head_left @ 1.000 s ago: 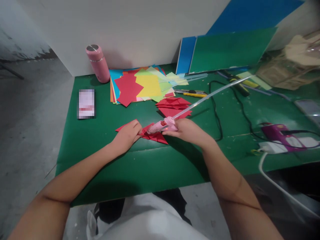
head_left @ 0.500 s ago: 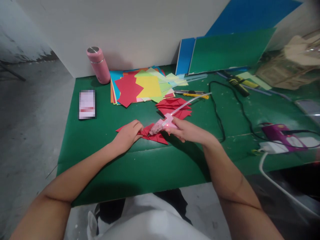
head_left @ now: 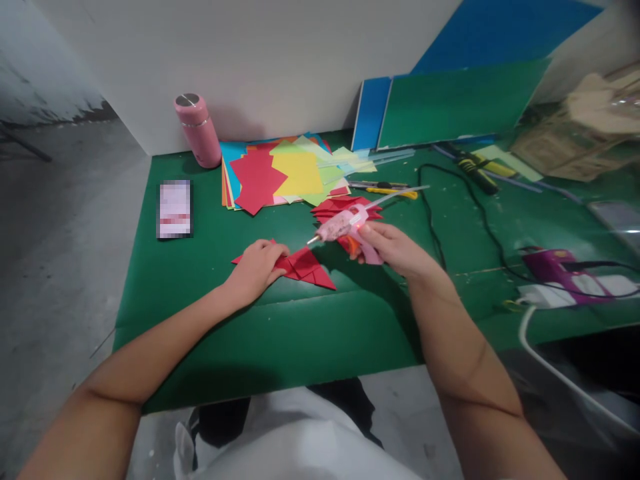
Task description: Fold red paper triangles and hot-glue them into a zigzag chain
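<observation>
My right hand point(head_left: 387, 247) is wrapped round the handle of a pink hot glue gun point(head_left: 345, 225), with an orange trigger and a clear glue stick point(head_left: 397, 195) jutting from its back. The nozzle points left and down, raised just above a folded red paper piece point(head_left: 307, 268). That piece lies flat on the green table point(head_left: 320, 340), pointed at both ends. My left hand point(head_left: 257, 268) grips and presses its left part, with thumb and fingers bent; the paper under the palm is hidden. Behind the glue gun lie more folded red paper pieces point(head_left: 333, 207), partly covered by it.
A pink bottle point(head_left: 199, 133) and a phone-like object point(head_left: 174, 210) stand at the left. Coloured paper sheets point(head_left: 297, 175) and a yellow utility knife point(head_left: 393, 192) lie at the back. To the right are a black cable point(head_left: 483, 223), a purple power strip point(head_left: 550, 270) and a wooden model point(head_left: 570, 147).
My right hand has lifted the glue gun off the folded red paper and drawn it right and upward, uncovering the paper's right part. My left hand has stayed in place.
</observation>
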